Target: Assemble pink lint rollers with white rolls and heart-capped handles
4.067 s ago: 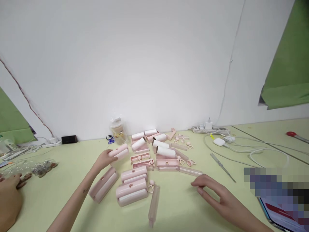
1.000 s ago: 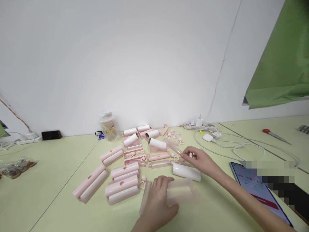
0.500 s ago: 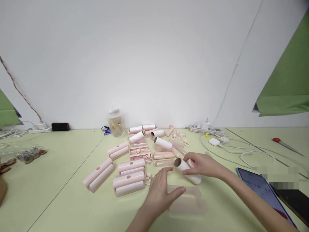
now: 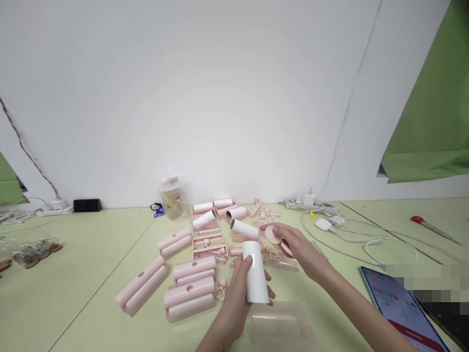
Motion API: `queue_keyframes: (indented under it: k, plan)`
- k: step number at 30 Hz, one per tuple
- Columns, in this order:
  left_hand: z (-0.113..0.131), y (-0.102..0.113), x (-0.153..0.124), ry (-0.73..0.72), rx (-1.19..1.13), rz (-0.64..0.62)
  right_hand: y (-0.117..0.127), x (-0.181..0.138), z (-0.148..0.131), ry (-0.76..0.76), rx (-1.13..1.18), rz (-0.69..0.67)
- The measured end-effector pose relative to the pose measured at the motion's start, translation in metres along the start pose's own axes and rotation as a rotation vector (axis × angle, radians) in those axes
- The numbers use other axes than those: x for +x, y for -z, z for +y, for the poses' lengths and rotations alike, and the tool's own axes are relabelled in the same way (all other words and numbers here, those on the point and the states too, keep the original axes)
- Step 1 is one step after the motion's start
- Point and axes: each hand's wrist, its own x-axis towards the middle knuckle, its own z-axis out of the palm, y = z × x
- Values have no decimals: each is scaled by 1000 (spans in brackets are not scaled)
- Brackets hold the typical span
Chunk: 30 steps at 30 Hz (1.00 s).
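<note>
My left hand [image 4: 237, 283] is wrapped round a white lint roll [image 4: 258, 276], held tilted with its wide end towards me. My right hand [image 4: 298, 247] grips a pink round-ended plastic piece [image 4: 272, 235] between thumb and fingers, a little above and right of the roll. Below the roll, a clear plastic cover [image 4: 278, 325] lies on the table. Left of my left hand sit pink lint roller cases [image 4: 194, 288] with white rolls in them, and a pink ring-ended part [image 4: 222, 288]. Behind my hands lies another loose white roll [image 4: 244, 228].
Further pink cases [image 4: 208, 242] and rolls are spread towards the wall. A bagged cup [image 4: 172, 200] stands behind them. On the right are white cables [image 4: 373, 239], a phone [image 4: 399, 305] and a red-handled pointed tool [image 4: 432, 227]. Another phone [image 4: 87, 205] rests at the far left.
The white roll has passed from my right hand to my left, which has closed round it. My right hand has moved slightly up and away, still with the pink piece. The view has shifted slightly.
</note>
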Motion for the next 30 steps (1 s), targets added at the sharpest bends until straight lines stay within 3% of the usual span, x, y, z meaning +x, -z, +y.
queue_keyframes:
  k: [4, 9, 12, 18, 30]
  plan:
    - [0, 8, -1, -30, 16, -94, -1, 4, 6, 154, -116, -7]
    - [2, 10, -3, -22, 12, -165, -6, -2, 10, 159, -98, -304]
    - [-1, 11, -3, -33, 24, -161, -5, -6, 9, 198, -107, -387]
    - [-3, 10, -2, -65, 2, -140, -5, -7, 6, 303, -149, -384]
    - [0, 11, -3, -144, 36, -130, -12, -8, 3, 114, -21, -275]
